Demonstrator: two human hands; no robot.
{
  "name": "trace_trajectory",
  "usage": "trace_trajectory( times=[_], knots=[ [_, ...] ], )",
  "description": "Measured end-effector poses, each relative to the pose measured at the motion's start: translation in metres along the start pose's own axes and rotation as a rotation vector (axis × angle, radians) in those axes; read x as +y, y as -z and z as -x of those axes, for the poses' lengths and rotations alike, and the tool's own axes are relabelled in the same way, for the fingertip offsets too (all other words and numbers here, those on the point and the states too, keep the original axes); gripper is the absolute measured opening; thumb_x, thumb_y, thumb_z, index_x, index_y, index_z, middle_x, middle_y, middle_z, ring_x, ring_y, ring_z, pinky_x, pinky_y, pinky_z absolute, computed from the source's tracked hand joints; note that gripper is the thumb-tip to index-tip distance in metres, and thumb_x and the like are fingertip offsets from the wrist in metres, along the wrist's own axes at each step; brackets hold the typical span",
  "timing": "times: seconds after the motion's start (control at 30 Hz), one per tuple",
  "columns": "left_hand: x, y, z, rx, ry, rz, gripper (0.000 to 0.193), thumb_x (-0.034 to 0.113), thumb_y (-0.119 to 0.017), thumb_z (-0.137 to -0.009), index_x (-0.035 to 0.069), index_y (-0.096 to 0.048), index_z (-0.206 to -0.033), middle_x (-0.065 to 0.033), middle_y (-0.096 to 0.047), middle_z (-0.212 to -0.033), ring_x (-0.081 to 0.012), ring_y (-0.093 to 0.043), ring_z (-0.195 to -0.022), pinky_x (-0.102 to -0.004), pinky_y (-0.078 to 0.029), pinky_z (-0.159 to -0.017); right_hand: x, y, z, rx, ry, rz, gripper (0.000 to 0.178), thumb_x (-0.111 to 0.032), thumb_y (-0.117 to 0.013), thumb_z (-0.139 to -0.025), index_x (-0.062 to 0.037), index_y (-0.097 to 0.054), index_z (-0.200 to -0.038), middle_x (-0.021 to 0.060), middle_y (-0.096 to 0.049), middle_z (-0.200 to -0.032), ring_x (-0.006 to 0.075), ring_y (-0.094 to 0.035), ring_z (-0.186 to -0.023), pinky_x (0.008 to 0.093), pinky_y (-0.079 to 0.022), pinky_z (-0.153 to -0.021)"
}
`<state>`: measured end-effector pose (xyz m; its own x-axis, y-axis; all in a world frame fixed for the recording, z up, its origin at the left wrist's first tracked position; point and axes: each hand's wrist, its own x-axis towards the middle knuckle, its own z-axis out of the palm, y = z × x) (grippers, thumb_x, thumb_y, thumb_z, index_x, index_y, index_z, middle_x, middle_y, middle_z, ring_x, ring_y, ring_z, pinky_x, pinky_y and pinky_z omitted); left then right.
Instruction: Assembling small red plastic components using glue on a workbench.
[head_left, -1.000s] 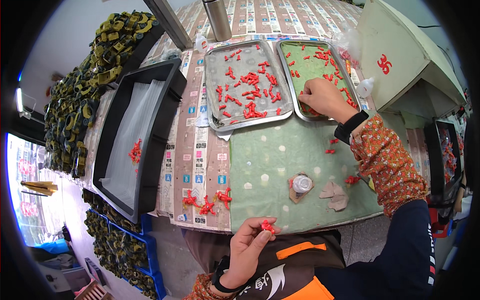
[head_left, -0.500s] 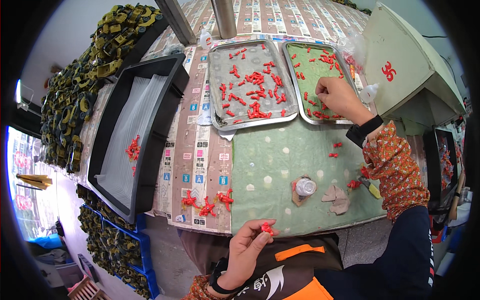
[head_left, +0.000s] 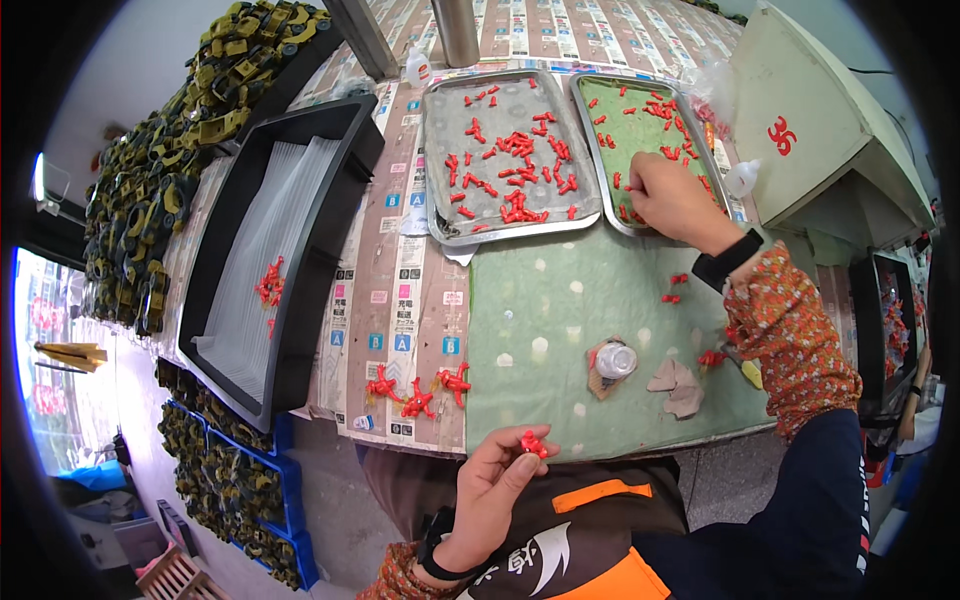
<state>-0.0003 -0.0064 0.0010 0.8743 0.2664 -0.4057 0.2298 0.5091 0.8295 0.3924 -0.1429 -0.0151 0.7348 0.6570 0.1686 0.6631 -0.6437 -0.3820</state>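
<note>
My left hand (head_left: 488, 487), low by the table's front edge, pinches a small red plastic figure piece (head_left: 533, 444) between thumb and fingers. Over the green-lined metal tray (head_left: 607, 222), my right hand (head_left: 672, 200) is closed with its fingertips pointing down among small red plastic parts (head_left: 660, 108). What those fingertips hold, if anything, is hidden. To its left lies a grey-lined metal tray (head_left: 512, 234) scattered with many similar red parts (head_left: 518, 146). Three red figures with limbs (head_left: 417, 399) rest at the table's front, left of the green cloth (head_left: 520, 300).
A small clear jar (head_left: 614, 360) stands on a brown pad beside a crumpled beige cloth (head_left: 677, 389). A black bin (head_left: 362, 135) with layered white sheets holds red figures at left. A white box (head_left: 800, 130) stands at right; olive-yellow toy vehicles (head_left: 140, 210) are piled far left.
My right hand has lowered slightly and shifted left over the green-lined tray. My left hand has lifted a little, still holding the red piece. The view has tilted slightly.
</note>
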Motion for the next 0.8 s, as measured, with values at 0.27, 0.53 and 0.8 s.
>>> trace_trajectory(
  times=[0.27, 0.53, 0.8],
  knots=[
    [0.004, 0.000, -0.003, -0.018, -0.046, 0.026, 0.031, 0.009, -0.059, -0.104, -0.004, -0.058, -0.132, -0.0150, -0.070, -0.115, -0.0158, -0.066, -0.102, -0.0305, -0.054, -0.093, -0.074, 0.058, 0.076, -0.112, -0.042, -0.589, 0.012, 0.002, -0.065, -0.087, -0.0004, -0.061, -0.098, 0.0027, -0.062, -0.082, 0.0102, -0.058, -0.074, 0.0269, -0.048, -0.067],
    [-0.001, -0.006, -0.002, -0.040, -0.033, 0.066, 0.032, 0.011, -0.059, -0.105, -0.004, -0.057, -0.133, -0.0139, -0.069, -0.114, -0.0144, -0.065, -0.102, -0.0297, -0.053, -0.094, -0.108, 0.053, 0.155, -0.099, -0.031, -0.641, 0.013, 0.008, -0.067, -0.085, 0.0017, -0.066, -0.096, 0.0051, -0.064, -0.087, 0.0103, -0.062, -0.077, 0.0257, -0.050, -0.069],
    [-0.007, -0.005, 0.003, -0.092, -0.031, 0.101, 0.032, 0.013, -0.060, -0.105, -0.003, -0.058, -0.133, -0.0139, -0.069, -0.115, -0.0150, -0.065, -0.102, -0.0313, -0.054, -0.094, -0.118, 0.039, 0.170, 0.046, 0.101, -0.417, 0.018, 0.013, -0.065, -0.082, 0.0006, -0.064, -0.096, 0.0126, -0.063, -0.090, 0.0278, -0.065, -0.078, 0.0357, -0.051, -0.069]
  ],
)
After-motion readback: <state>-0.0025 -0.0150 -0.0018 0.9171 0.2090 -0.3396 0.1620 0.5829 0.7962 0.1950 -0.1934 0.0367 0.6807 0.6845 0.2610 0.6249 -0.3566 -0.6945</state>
